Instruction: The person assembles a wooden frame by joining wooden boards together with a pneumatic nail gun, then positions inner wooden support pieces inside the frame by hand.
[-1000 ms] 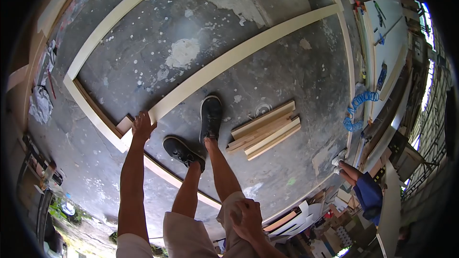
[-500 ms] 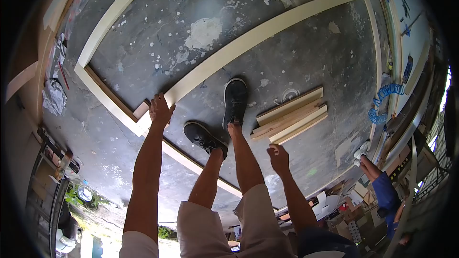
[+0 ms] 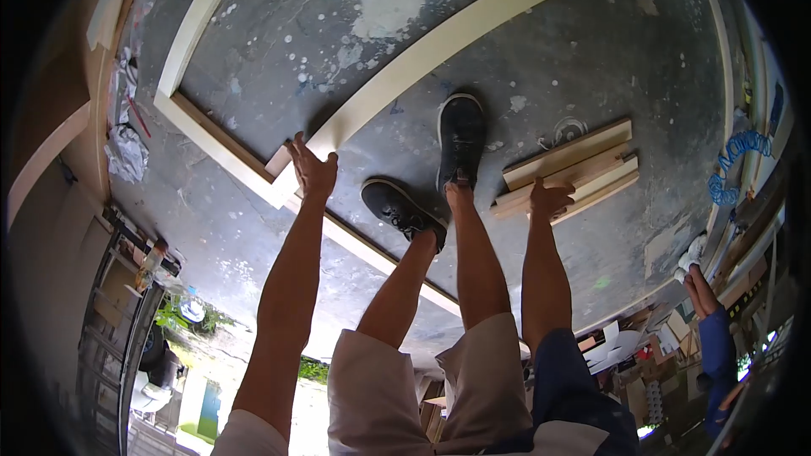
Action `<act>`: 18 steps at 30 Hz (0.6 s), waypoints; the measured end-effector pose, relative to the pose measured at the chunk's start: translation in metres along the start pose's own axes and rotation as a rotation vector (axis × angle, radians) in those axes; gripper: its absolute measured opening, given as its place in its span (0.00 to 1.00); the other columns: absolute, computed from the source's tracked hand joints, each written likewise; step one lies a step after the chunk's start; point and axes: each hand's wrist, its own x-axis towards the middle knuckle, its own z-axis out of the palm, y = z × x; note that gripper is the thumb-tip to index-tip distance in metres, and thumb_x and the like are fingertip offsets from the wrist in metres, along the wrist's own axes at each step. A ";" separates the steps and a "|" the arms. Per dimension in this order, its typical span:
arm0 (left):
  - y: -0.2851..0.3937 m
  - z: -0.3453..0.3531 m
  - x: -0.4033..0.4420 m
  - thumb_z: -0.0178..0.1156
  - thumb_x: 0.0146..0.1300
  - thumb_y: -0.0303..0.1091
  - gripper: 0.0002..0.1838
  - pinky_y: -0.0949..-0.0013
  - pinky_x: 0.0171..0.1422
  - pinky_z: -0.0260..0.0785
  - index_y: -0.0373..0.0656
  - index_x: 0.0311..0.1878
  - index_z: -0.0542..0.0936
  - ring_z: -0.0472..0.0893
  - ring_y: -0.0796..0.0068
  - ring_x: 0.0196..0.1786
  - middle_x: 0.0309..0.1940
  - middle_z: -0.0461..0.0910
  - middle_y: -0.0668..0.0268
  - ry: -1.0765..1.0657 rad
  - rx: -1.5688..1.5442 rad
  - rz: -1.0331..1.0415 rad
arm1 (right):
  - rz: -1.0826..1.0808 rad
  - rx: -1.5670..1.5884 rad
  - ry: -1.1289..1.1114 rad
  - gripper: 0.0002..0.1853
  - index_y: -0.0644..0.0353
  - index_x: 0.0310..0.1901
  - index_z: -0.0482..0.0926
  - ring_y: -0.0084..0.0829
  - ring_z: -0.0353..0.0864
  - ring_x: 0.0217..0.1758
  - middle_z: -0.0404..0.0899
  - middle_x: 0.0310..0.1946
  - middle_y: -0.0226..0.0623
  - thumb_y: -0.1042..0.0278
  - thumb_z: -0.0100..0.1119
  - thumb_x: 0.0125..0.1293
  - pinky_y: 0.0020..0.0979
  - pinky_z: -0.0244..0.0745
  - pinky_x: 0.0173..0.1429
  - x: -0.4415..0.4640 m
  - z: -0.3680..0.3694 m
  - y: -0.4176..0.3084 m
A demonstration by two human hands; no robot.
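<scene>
My left hand [image 3: 312,173] is at the near end of the long pale middle board [image 3: 439,46], thumb on one side and fingers on the other, beside the corner of a wooden frame [image 3: 224,148] lying on the floor. A short wood block [image 3: 277,162] sits inside the frame, partly covered by my fingers. To the right, my right hand [image 3: 551,198] is over the near edge of a stack of short wood strips [image 3: 583,152], with thumb and fingers apart. The undersides of its fingers are hidden.
My two dark shoes [image 3: 462,139] stand between the middle board and the strips. A blue coiled hose [image 3: 733,165] lies at the right. Another person in blue [image 3: 716,350] is at the lower right. Crumpled plastic [image 3: 127,152] lies at the left.
My right hand has left my knee and reached forward to the wood strips. My left hand remains at the board's end. The view has shifted, moving the floor objects rightward and upward.
</scene>
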 end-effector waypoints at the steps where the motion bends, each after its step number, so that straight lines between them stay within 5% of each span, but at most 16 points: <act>1: -0.003 -0.003 -0.002 0.67 0.52 0.28 0.43 0.48 0.74 0.60 0.35 0.71 0.58 0.66 0.42 0.67 0.61 0.66 0.43 0.059 -0.039 -0.033 | -0.065 -0.016 -0.017 0.45 0.68 0.61 0.60 0.61 0.79 0.55 0.67 0.56 0.60 0.45 0.75 0.55 0.56 0.81 0.54 0.007 0.008 0.011; 4: -0.005 -0.016 -0.023 0.64 0.52 0.25 0.37 0.47 0.73 0.61 0.38 0.67 0.61 0.65 0.41 0.67 0.62 0.62 0.44 0.248 -0.139 -0.144 | -0.140 -0.095 0.004 0.41 0.71 0.58 0.65 0.60 0.82 0.53 0.73 0.53 0.61 0.45 0.72 0.57 0.57 0.82 0.54 0.035 0.015 0.037; 6: -0.033 -0.009 -0.043 0.64 0.52 0.24 0.38 0.46 0.72 0.61 0.38 0.67 0.61 0.66 0.42 0.66 0.60 0.62 0.45 0.325 -0.130 -0.296 | 0.045 0.024 -0.156 0.41 0.73 0.59 0.68 0.57 0.84 0.49 0.77 0.50 0.59 0.42 0.67 0.59 0.54 0.83 0.53 0.085 0.039 0.076; 8: -0.053 -0.009 -0.063 0.65 0.51 0.25 0.39 0.47 0.72 0.60 0.37 0.67 0.61 0.66 0.42 0.65 0.60 0.62 0.45 0.271 -0.078 -0.420 | 0.161 0.102 -0.169 0.37 0.75 0.53 0.73 0.57 0.86 0.47 0.80 0.46 0.60 0.43 0.64 0.59 0.55 0.84 0.49 0.064 -0.004 0.063; 12: -0.099 -0.004 -0.081 0.67 0.50 0.28 0.39 0.47 0.74 0.58 0.35 0.66 0.62 0.64 0.44 0.66 0.59 0.65 0.45 0.214 -0.075 -0.351 | 0.204 0.150 -0.043 0.31 0.75 0.49 0.74 0.56 0.87 0.44 0.81 0.47 0.61 0.49 0.63 0.60 0.53 0.85 0.46 0.100 0.002 0.100; 14: -0.100 -0.017 -0.066 0.72 0.47 0.32 0.44 0.46 0.75 0.56 0.36 0.68 0.61 0.63 0.44 0.68 0.62 0.63 0.44 0.184 0.005 -0.110 | 0.174 0.200 0.099 0.28 0.77 0.47 0.75 0.55 0.87 0.41 0.81 0.46 0.61 0.54 0.61 0.61 0.50 0.87 0.43 0.101 -0.007 0.112; 16: -0.088 -0.030 -0.045 0.80 0.40 0.43 0.60 0.42 0.80 0.48 0.43 0.76 0.55 0.55 0.40 0.76 0.72 0.56 0.41 0.079 0.092 -0.019 | 0.113 0.177 0.180 0.24 0.77 0.45 0.76 0.54 0.88 0.39 0.82 0.44 0.61 0.58 0.59 0.63 0.49 0.87 0.41 0.102 -0.023 0.123; 18: -0.075 -0.045 -0.030 0.82 0.35 0.49 0.69 0.38 0.81 0.42 0.49 0.79 0.49 0.48 0.39 0.79 0.75 0.50 0.40 -0.078 0.244 0.036 | -0.169 -0.276 0.103 0.19 0.76 0.41 0.78 0.52 0.88 0.38 0.83 0.41 0.60 0.62 0.57 0.66 0.48 0.88 0.39 0.069 -0.054 0.096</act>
